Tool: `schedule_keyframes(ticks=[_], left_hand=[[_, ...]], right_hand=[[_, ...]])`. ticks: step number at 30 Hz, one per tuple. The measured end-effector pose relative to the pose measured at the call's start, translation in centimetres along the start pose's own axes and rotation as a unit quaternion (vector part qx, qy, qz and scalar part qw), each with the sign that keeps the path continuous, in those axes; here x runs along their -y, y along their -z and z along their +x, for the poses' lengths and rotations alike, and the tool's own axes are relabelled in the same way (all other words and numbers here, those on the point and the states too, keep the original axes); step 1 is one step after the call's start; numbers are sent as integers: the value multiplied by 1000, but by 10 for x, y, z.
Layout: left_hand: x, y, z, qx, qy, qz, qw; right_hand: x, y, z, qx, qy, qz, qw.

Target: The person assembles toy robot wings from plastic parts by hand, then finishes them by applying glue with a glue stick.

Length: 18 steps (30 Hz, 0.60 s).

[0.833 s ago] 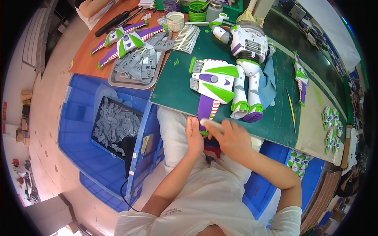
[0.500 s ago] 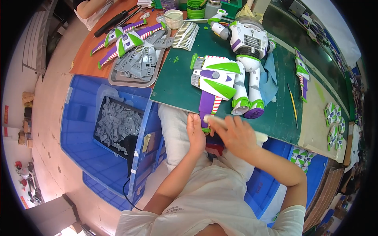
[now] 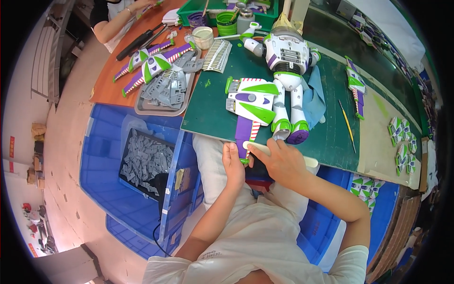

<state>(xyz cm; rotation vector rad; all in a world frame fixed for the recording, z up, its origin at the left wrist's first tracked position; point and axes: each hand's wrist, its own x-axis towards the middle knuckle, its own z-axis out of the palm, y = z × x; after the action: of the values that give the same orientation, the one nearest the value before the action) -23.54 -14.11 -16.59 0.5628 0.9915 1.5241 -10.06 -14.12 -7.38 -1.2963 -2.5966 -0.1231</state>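
A white, green and purple toy wing pack (image 3: 253,100) lies on the green work mat, its purple wing (image 3: 243,128) sticking out past the near edge towards me. My left hand (image 3: 234,165) is closed on the outer end of that wing, near its green tip. In my right hand (image 3: 286,163) is a smooth cream-coloured stick (image 3: 309,162) with rounded ends. One end of the stick rests at the wing, beside my left fingers; the fingertips of my right hand are partly hidden. Just beyond my right hand lies a white and green toy space figure (image 3: 288,53), feet towards me.
A grey tray (image 3: 175,111) of grey plastic parts, with finished-looking wing pieces (image 3: 153,68) on it, stands at the left. Below is a blue crate (image 3: 101,156). A blue cloth (image 3: 316,97) and yellow-handled tool (image 3: 347,124) lie right. A co-worker's arm (image 3: 113,29) shows far left.
The whole view has shifted slightly, showing more of the co-worker at the far left. My hands keep their grip, and the stick has moved a little along the wing.
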Motion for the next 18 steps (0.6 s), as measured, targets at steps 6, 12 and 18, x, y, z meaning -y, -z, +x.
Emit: schedule_keyframes(ticks=[6,12,18], left_hand=[[-2,0,-2,22,-3,-9,1000],[-7,3,-3,1,9,-29,1000],[-27,-14,-14,13,-51,-26,998]], right_hand=[[0,-8,1,-27,4,49,998],[-35,25,-33,-178,19,66,982],[-95,66,-35,-279,-165,-99,941]])
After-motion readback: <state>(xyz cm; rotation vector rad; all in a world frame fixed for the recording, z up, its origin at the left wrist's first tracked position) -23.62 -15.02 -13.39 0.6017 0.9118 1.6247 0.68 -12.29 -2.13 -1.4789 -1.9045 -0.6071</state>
